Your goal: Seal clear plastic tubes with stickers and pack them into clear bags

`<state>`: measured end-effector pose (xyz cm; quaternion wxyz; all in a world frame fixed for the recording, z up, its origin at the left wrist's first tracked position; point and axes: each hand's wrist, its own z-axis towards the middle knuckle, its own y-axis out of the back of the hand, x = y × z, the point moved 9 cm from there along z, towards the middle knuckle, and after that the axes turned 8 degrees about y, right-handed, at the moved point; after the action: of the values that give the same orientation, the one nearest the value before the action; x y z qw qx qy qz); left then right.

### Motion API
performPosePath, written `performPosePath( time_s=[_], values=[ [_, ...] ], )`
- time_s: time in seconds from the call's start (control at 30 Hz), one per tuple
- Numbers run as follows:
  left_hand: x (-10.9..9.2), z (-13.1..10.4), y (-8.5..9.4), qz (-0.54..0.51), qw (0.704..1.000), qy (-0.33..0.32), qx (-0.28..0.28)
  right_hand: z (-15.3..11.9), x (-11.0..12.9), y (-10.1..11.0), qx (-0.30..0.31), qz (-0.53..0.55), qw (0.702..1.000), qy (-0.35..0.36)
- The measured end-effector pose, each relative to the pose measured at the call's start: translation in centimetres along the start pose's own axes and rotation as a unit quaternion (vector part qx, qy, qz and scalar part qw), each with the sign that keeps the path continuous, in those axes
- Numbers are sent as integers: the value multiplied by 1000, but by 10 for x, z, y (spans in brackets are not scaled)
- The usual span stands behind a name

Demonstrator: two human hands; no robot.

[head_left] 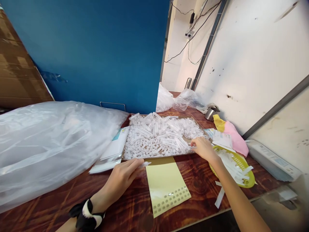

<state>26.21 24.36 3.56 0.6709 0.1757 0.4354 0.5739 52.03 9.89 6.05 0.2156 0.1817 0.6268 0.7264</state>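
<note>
My left hand (125, 172), with a black and white band at the wrist, is closed on a small clear plastic piece (146, 164) just in front of the tray. Below that piece lies a yellow sticker sheet (161, 180) with rows of small round dots along its lower end. My right hand (202, 147) reaches over the right front corner of the shallow cardboard tray (187, 140). Its fingers are pinched together beside the clear plastic tubes (156, 124); what they hold is too small to make out. Many small white plastic parts (145, 146) fill the tray around the tubes.
A yellow-green basket (251, 180) of white strips stands at the right, with a loose strip (219, 197) near it. A large translucent bag (55, 138) and flat packets (116, 146) lie left. Behind them rises a blue panel (103, 54). A metal cup (211, 113) and pink cloth (235, 138) sit back right.
</note>
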Motion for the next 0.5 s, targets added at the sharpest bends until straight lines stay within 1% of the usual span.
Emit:
performPosePath(
  time_s=[0.23,0.33,0.4,0.5],
  values=[
    [-3,2,4,-11,1000,4,-1,4,8,-8,14,-10,1000,23],
    [-3,2,3,-25,1000,12,8,5,8,-6,-2,0,999,34],
    [1,2,3,-44,998,44,14,7,5,1,-36,11,999,27],
    [10,1,3,-77,990,120,15,8,7,12,-88,47,995,12]
  ],
)
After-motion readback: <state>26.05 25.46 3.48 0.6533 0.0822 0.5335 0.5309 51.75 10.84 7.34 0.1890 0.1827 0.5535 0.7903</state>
